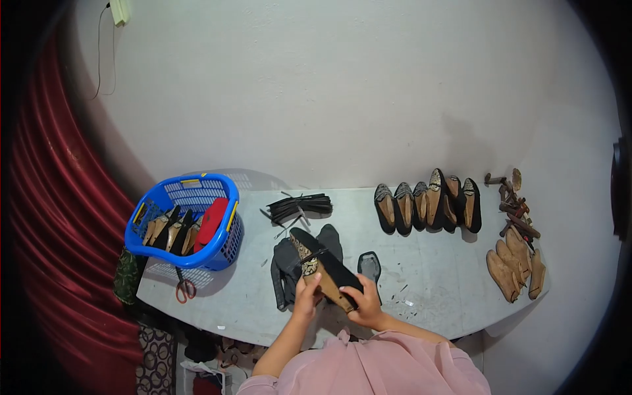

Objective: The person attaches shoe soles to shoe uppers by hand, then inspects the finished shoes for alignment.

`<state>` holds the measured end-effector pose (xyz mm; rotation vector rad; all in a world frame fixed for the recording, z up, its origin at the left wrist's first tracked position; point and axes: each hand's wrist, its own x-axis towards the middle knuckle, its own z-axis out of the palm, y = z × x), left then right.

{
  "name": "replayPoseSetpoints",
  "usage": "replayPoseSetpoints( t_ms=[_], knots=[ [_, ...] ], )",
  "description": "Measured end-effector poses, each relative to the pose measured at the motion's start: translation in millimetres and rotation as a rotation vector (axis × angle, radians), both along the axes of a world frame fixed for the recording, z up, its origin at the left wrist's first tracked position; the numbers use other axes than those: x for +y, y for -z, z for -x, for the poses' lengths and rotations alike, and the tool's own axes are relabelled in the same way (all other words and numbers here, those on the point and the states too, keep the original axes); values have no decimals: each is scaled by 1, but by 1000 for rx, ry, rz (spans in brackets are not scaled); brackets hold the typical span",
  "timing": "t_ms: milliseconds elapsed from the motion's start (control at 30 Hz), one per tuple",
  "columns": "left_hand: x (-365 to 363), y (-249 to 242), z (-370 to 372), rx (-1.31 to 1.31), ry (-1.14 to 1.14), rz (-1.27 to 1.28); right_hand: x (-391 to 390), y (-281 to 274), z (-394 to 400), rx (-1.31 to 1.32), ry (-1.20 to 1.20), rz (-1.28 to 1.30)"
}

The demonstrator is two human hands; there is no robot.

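One black shoe (340, 271), patterned front: your left hand (307, 297) and right hand (366, 305) grip it, fingers closed around. Blue basket (164, 259): yellow sticker (233, 216), illegible.

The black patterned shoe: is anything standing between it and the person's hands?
Nothing visible does: the left hand and right hand both hold the black patterned shoe directly.

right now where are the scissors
In the head view, the scissors lie on the table at left, just below the blue basket.
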<state>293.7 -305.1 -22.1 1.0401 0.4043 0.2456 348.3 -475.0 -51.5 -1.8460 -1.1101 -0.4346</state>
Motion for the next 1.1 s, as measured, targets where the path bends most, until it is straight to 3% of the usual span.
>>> replayPoseSetpoints(
  t_ms=[67,133,233,333,400,467,533,567,733,800,867,1000,1100],
  knots=[
    [18,9,18,7,5,235,6,12,15,-63,-79,26],
    [28,37,30,-10,-88,285,16,20,18,-130,-224,81],
    [41,61,52,-14,-278,383,26,-5,12,86,-556,-33],
    [60,74,72,-25,-342,315,37,22,-9,245,-568,-67],
    [66,63,82,-54,-431,296,48,34,-35,487,-349,133],
    [79,59,92,-127,-440,292,69,87,-78,682,-59,147],
    [86,51,99,-220,-449,278,78,116,-109,903,237,319],
    [90,52,104,-257,-442,284,82,135,-121,899,279,321],
    [102,67,120,-330,-437,204,93,117,-117,849,399,464],
    [97,63,118,-327,-391,56,99,138,-121,806,421,319],
    [87,52,110,-281,-373,79,106,162,-129,734,416,141],
    [75,46,95,-267,-295,139,112,130,-111,1044,126,-255],
    [68,46,82,-260,-245,134,88,65,-98,1262,-67,-518]
  ],
)
